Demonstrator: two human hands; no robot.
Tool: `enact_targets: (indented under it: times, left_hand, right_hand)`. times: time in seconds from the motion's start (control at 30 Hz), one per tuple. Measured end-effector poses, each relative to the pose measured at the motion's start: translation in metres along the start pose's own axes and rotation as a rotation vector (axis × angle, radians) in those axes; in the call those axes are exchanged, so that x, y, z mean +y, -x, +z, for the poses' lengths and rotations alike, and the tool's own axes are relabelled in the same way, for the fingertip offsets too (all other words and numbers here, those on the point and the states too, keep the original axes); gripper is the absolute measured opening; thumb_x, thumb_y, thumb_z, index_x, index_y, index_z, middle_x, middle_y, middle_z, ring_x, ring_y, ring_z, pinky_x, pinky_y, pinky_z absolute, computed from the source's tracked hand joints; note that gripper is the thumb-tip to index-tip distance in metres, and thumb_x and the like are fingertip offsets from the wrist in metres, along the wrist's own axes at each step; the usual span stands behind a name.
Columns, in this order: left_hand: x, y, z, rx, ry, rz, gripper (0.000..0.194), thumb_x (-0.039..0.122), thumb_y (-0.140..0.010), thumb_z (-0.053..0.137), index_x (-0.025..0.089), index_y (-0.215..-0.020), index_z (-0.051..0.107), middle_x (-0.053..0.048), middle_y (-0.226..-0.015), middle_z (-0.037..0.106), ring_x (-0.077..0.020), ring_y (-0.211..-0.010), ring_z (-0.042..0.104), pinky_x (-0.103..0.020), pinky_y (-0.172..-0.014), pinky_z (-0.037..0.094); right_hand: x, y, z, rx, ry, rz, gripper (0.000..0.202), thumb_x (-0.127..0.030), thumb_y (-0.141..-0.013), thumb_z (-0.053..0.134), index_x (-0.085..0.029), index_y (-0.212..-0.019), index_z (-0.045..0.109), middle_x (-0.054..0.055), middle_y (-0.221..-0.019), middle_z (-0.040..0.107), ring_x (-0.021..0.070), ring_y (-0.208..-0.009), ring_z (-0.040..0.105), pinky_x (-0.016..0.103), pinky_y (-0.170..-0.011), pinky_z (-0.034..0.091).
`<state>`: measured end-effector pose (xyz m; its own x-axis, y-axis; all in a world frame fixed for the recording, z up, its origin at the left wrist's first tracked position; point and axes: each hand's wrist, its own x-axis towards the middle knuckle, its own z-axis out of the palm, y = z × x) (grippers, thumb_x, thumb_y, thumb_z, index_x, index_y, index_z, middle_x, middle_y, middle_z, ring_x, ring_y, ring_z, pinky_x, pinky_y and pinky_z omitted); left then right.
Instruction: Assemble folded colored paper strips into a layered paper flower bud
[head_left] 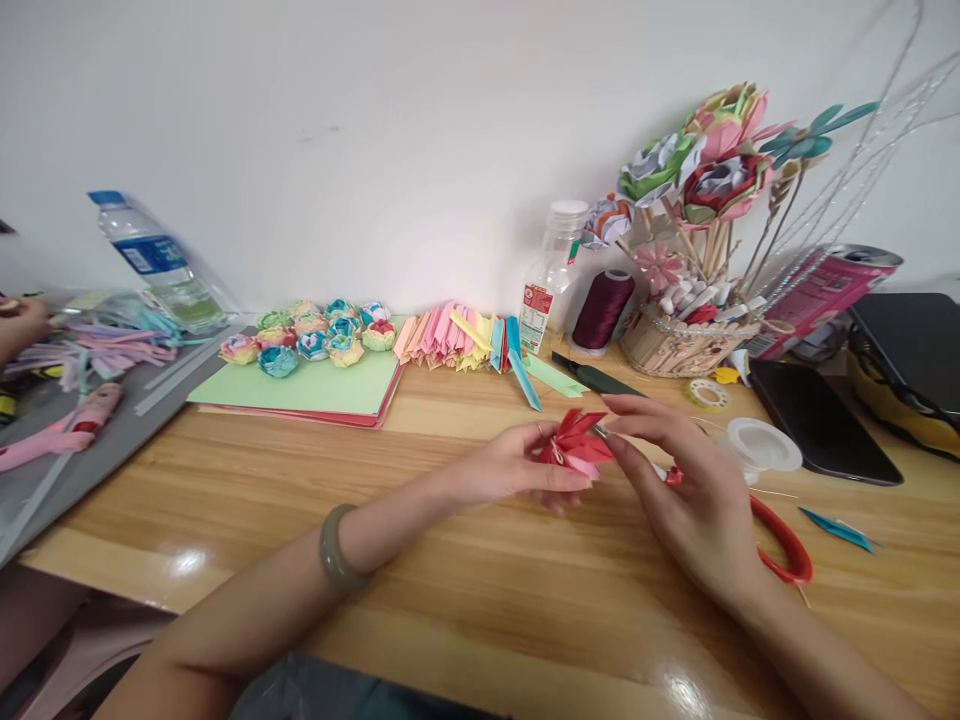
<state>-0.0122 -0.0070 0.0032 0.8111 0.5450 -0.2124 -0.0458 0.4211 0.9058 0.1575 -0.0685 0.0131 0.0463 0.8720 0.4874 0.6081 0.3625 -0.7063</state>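
While the left hand (551,468) is closing its thumb and fingers around the red paper (576,440) near the middle of the table (420,590), the right hand (686,490) is bringing its thumb and fingertips in at the paper's right edge, nearly together; whether they are gripping it or a small grey piece (600,432) there, I cannot tell. Right of the hands, a red handle (787,540) is lying partly hidden behind the wrist, with blue paper (836,528) beyond it. Farther off, a white spool (763,446) is sitting left of a phone (821,420). Along the far side, from left to right, small flowers (307,338) are resting on green paper (300,390), folded strips (450,340) are lying bunched, and a clear bottle (551,280), thread (602,310) and a basket (686,345) are standing. At far left, another person's hand (24,325) is hovering near pastel strips (97,345).
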Motion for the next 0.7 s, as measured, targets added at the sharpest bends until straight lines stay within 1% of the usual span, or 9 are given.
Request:
enact_targets:
  times: [0.07,0.13,0.2,0.23,0.3,0.37,0.47,0.6,0.7]
  left_hand:
    - [0.001,0.000,0.003,0.132,-0.068,0.090,0.045,0.021,-0.062,0.073,0.016,-0.101,0.050,-0.003,-0.086,0.059,-0.0106,-0.071,0.057,-0.024,-0.062,0.046]
    - [0.001,-0.001,0.004,0.225,-0.144,0.158,0.042,0.019,-0.065,0.070,0.017,-0.099,0.047,-0.003,-0.089,0.059,-0.0114,-0.075,0.056,-0.025,-0.066,0.046]
    - [-0.002,-0.001,0.003,0.291,-0.252,0.199,0.036,0.017,-0.067,0.066,0.017,-0.095,0.045,-0.003,-0.092,0.058,-0.0128,-0.081,0.056,-0.026,-0.073,0.045]
    - [-0.004,-0.001,0.003,0.314,-0.309,0.206,0.033,0.014,-0.068,0.064,0.017,-0.094,0.044,-0.004,-0.093,0.057,-0.0136,-0.085,0.056,-0.027,-0.077,0.044]
    - [-0.007,-0.001,0.002,0.340,-0.372,0.210,0.034,0.011,-0.067,0.063,0.018,-0.093,0.042,-0.003,-0.095,0.055,-0.0146,-0.089,0.055,-0.028,-0.080,0.043]
    - [-0.009,-0.001,0.003,0.309,-0.349,0.171,0.035,0.012,-0.068,0.061,0.018,-0.094,0.040,-0.003,-0.094,0.054,-0.0139,-0.087,0.055,-0.028,-0.079,0.042]
    - [-0.009,-0.001,0.005,0.260,-0.257,0.154,0.034,0.014,-0.070,0.061,0.017,-0.095,0.039,-0.002,-0.092,0.054,-0.0119,-0.083,0.055,-0.027,-0.076,0.042]
    - [-0.011,0.001,0.008,0.202,-0.164,0.192,0.034,0.016,-0.070,0.062,0.017,-0.096,0.041,-0.001,-0.088,0.054,-0.0101,-0.078,0.054,-0.025,-0.072,0.041]
    - [-0.012,0.002,0.008,0.175,-0.152,0.228,0.030,0.015,-0.069,0.062,0.017,-0.092,0.042,0.001,-0.084,0.053,-0.0090,-0.075,0.052,-0.024,-0.071,0.040]
  right_hand:
    - [-0.004,-0.003,-0.001,-0.023,-0.126,0.213,0.015,-0.037,-0.086,0.048,-0.024,-0.086,0.056,0.006,-0.091,0.061,0.0202,-0.086,0.058,0.031,-0.073,0.047]
    - [-0.006,-0.005,-0.001,-0.150,-0.238,0.359,0.025,-0.043,-0.086,0.046,-0.022,-0.076,0.056,0.003,-0.072,0.057,0.0162,-0.067,0.054,0.027,-0.061,0.045]
    - [-0.006,-0.006,0.001,-0.280,-0.314,0.401,0.031,-0.046,-0.084,0.049,-0.021,-0.069,0.056,0.001,-0.064,0.053,0.0137,-0.059,0.048,0.025,-0.056,0.041]
    - [-0.006,-0.006,0.001,-0.320,-0.342,0.403,0.030,-0.046,-0.082,0.051,-0.020,-0.067,0.056,0.000,-0.062,0.052,0.0132,-0.059,0.047,0.025,-0.055,0.039]
    - [-0.005,-0.006,0.003,-0.355,-0.389,0.408,0.028,-0.045,-0.080,0.056,-0.020,-0.068,0.056,-0.001,-0.063,0.051,0.0128,-0.059,0.046,0.025,-0.055,0.037]
    - [-0.004,-0.006,0.005,-0.362,-0.416,0.411,0.027,-0.045,-0.079,0.057,-0.020,-0.069,0.056,-0.001,-0.063,0.051,0.0127,-0.060,0.045,0.024,-0.055,0.036]
    - [-0.003,-0.005,0.006,-0.359,-0.433,0.411,0.029,-0.046,-0.079,0.056,-0.020,-0.067,0.055,-0.001,-0.062,0.048,0.0123,-0.058,0.042,0.024,-0.053,0.035]
    - [-0.002,-0.004,0.006,-0.351,-0.434,0.425,0.032,-0.048,-0.079,0.056,-0.019,-0.064,0.053,-0.002,-0.060,0.045,0.0117,-0.056,0.039,0.024,-0.051,0.033]
    - [-0.002,-0.004,0.005,-0.351,-0.430,0.430,0.033,-0.049,-0.080,0.055,-0.019,-0.064,0.052,-0.002,-0.060,0.043,0.0114,-0.055,0.037,0.025,-0.051,0.032]
